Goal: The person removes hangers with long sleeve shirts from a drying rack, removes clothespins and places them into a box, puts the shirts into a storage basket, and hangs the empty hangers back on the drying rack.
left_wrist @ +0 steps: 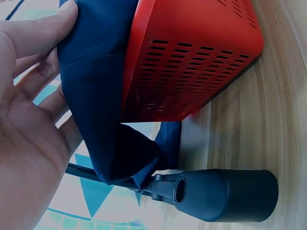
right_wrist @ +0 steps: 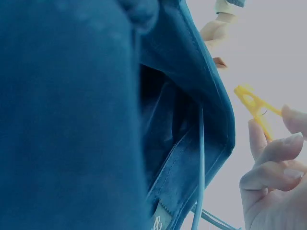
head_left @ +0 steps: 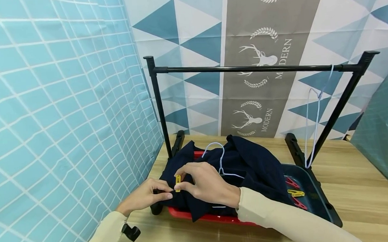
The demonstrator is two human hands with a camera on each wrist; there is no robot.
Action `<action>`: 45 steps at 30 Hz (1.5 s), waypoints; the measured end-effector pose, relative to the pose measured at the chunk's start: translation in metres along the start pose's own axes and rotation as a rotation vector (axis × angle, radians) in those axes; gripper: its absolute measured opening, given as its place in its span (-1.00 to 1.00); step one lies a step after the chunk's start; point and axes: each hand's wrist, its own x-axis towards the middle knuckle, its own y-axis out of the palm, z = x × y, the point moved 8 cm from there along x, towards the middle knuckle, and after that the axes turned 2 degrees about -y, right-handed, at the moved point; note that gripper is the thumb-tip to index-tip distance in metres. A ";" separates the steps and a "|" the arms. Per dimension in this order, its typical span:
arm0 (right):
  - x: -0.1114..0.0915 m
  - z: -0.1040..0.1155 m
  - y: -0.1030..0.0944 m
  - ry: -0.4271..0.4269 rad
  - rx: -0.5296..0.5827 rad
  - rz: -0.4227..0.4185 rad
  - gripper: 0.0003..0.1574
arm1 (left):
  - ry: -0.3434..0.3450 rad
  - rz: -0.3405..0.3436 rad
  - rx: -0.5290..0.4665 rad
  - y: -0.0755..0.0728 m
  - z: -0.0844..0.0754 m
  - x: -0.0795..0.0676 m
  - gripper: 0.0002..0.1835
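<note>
A navy garment (head_left: 252, 161) lies heaped over a red basket (head_left: 214, 219), with a pale hanger (head_left: 222, 158) inside it. My left hand (head_left: 142, 197) pinches the garment's left edge; in the left wrist view the thumb lies in front of the navy cloth (left_wrist: 98, 72) and the fingers behind it. Close beside it, my right hand (head_left: 208, 181) pinches a yellow clothespin (head_left: 178, 183) by its handle ends. In the right wrist view the yellow clothespin (right_wrist: 254, 103) is apart from the cloth. Part of the collar opening with a label (right_wrist: 161, 218) shows there too.
A black rack with a crossbar (head_left: 243, 69) stands around the basket. From its right end hangs a pale hanger (head_left: 316, 123). A dark tray (head_left: 314, 188) on the right holds red clothespins (head_left: 292, 182) and a yellow clothespin (head_left: 295, 193). Everything stands on a wooden table (head_left: 362, 186).
</note>
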 end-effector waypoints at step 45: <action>-0.048 -0.047 -0.053 0.263 0.104 -0.023 -0.60 | -0.029 -0.009 0.001 -0.001 0.009 -0.001 -0.81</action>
